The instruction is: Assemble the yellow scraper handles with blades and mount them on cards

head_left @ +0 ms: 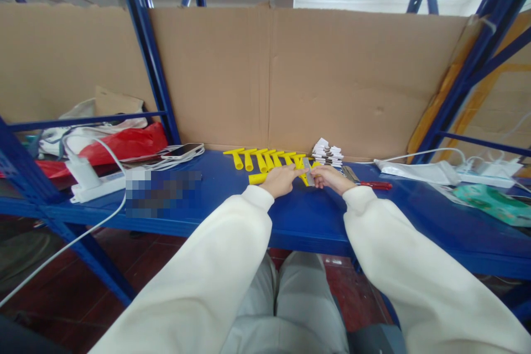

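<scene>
The right hand (328, 178) pinches a grey plate (308, 170), work seemingly midway, but I cannot tell whether the left hand (281, 179) grips or yellow pieces (262, 161) are finished.

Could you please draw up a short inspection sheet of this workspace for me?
Surface: blue metal shelf; a pixelated patch hides some of its left side.
Job's things: row of yellow T-shaped pieces, stack of flat white pieces, flat grey strip between the hands.
Clutter: crumpled red sheet at left; green plastic packet at right.
Hands: left hand and right hand meet at the strip; which grips it is unclear.
Cables: thin white cable hangs over the front edge at left.
Surroundings: brown cardboard panel behind, blue metal posts.
</scene>
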{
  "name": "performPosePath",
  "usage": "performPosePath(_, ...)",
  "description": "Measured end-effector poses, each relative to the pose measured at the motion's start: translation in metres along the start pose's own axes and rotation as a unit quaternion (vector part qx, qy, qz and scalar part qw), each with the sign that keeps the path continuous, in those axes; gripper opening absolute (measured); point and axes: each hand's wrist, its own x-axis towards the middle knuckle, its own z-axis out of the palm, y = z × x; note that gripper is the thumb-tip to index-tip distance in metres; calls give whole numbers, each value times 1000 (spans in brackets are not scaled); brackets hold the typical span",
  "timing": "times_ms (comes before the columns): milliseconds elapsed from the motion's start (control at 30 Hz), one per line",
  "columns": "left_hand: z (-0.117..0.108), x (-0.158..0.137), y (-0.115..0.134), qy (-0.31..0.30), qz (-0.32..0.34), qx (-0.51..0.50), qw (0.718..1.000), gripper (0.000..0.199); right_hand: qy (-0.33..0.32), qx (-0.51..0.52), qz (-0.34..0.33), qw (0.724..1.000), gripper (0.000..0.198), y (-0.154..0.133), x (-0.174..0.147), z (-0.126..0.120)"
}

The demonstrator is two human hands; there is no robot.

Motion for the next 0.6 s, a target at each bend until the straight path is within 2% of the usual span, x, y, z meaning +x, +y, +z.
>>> performPosePath(133, 0, 0, 3, 3, 25, 2, 1000, 68, 41, 43, -18, 998, 19, 0, 2, -1)
performPosePath(267, 1, 0, 5, 16, 47, 4, 999, 67, 52, 40, -31, 997, 24, 1, 4, -4)
performPosePath(600, 2, 1, 6, 11, 34, -11, 999, 66, 67, -5, -63, 996, 31, 6, 10, -7)
